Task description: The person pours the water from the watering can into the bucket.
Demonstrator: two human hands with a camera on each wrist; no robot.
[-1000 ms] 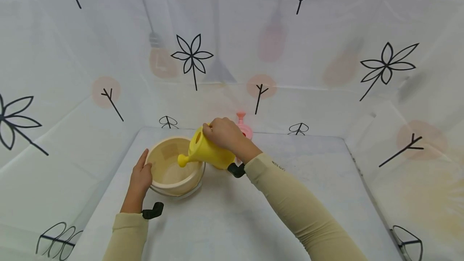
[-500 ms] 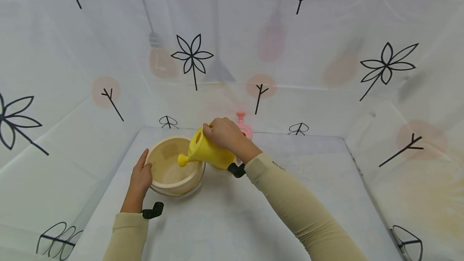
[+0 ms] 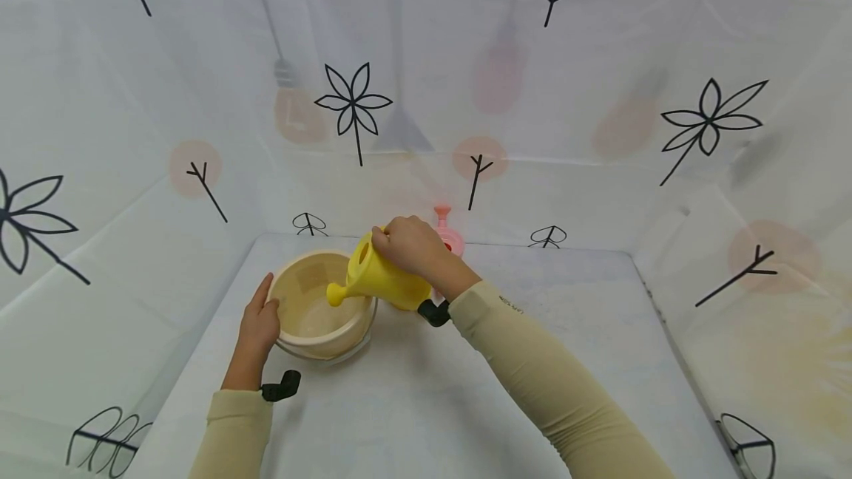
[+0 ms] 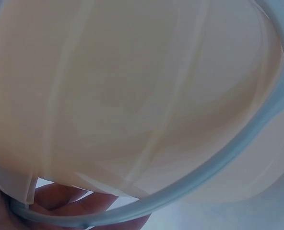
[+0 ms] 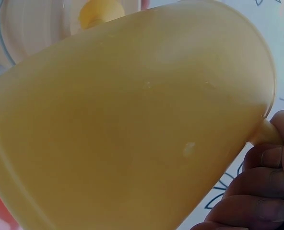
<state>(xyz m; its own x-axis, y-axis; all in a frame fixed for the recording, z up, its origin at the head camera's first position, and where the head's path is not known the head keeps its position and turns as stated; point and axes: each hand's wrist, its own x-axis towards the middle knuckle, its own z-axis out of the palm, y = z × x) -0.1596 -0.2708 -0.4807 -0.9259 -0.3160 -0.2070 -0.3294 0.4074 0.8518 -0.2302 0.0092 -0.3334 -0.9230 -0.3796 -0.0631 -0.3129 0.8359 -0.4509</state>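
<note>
A cream bucket (image 3: 325,350) stands tilted on the white table, its mouth toward me, with a grey handle (image 4: 218,165) hanging down along its outside. My left hand (image 3: 258,324) grips its left rim, thumb on the inner side; fingers (image 4: 84,203) show behind the wall in the left wrist view. My right hand (image 3: 413,246) holds a yellow watering can (image 3: 386,279) by its handle and tips it over the bucket's right side. The round spout end (image 3: 336,294) hangs inside the mouth. I see no water flowing. In the right wrist view, the can's body (image 5: 132,120) hides most of the bucket.
Behind my right hand stands a pink toy (image 3: 455,240) with a funnel-shaped top, partly hidden. The white table (image 3: 532,346) ends at a printed cloth backdrop (image 3: 586,191) that rises at the back and both sides.
</note>
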